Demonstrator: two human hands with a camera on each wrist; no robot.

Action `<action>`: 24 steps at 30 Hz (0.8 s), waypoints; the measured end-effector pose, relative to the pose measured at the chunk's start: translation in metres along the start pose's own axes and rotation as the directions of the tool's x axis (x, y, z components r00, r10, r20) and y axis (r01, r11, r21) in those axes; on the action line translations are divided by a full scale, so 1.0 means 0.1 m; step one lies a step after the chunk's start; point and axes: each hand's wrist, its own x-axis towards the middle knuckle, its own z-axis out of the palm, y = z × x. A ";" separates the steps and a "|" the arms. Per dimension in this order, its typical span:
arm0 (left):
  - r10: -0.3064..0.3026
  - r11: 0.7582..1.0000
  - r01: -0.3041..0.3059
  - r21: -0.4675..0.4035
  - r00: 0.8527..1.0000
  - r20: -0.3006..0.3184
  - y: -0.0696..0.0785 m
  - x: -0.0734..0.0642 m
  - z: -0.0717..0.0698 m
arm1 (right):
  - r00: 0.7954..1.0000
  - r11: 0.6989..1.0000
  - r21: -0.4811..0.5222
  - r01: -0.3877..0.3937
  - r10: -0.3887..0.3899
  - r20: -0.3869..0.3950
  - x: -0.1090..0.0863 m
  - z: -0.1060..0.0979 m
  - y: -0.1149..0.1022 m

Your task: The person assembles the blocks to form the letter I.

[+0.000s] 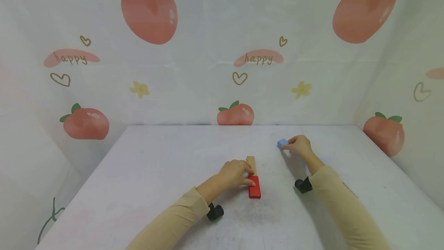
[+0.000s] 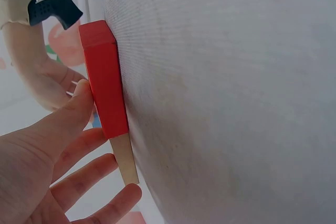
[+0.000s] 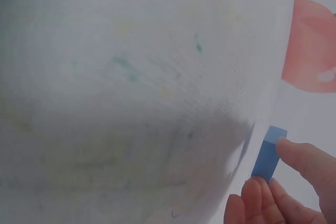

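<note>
- Fingers (image 2: pixel 86 181) of the person's left hand (image 1: pixel 230 176) are spread; the thumb (image 2: pixel 73 103) rests against a red, rectangular block (image 1: pixel 254 193) of painted-looking wood, perhaps to steady it. How hard it presses, one cannot tell.
- A plain, pale wooden bar (image 1: pixel 251 160) lies on the white tabletop (image 1: pixel 166 157) beside the left fingertips, running toward the far side, seemingly set to continue the red block's line.
- The red block lies at the bar's near end, its long side also running near to far; the fingers partly hide the join.
- Farther off and to the right, well apart from both, is a small blue rectangular block (image 1: pixel 282 143).
- The right hand (image 1: pixel 301 146) pinches it, thumb toward one end and neighbouring fingers together at the other, probably for a firm hold; whether it touches the tabletop is unclear.
</note>
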 end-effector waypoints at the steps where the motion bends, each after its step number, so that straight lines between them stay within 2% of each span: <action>1: 0.000 1.000 0.000 -0.003 1.000 -0.001 0.00 0.00 0.00 | 1.000 1.000 0.001 0.001 -0.001 0.003 -0.01 0.00 0.00; 9: 0.007 1.000 -0.007 -0.003 1.000 -0.010 0.00 -0.01 0.01 | 1.000 1.000 0.014 0.028 -0.028 0.011 -0.04 0.02 0.02; 17: 0.012 1.000 -0.012 -0.002 1.000 -0.013 0.00 -0.01 0.01 | 1.000 0.999 0.035 0.017 -0.018 0.026 -0.06 0.03 0.02; 24: 0.003 1.000 -0.003 -0.003 1.000 -0.008 -0.01 0.00 0.01 | 0.998 0.997 0.039 0.061 -0.062 0.026 -0.06 0.06 0.04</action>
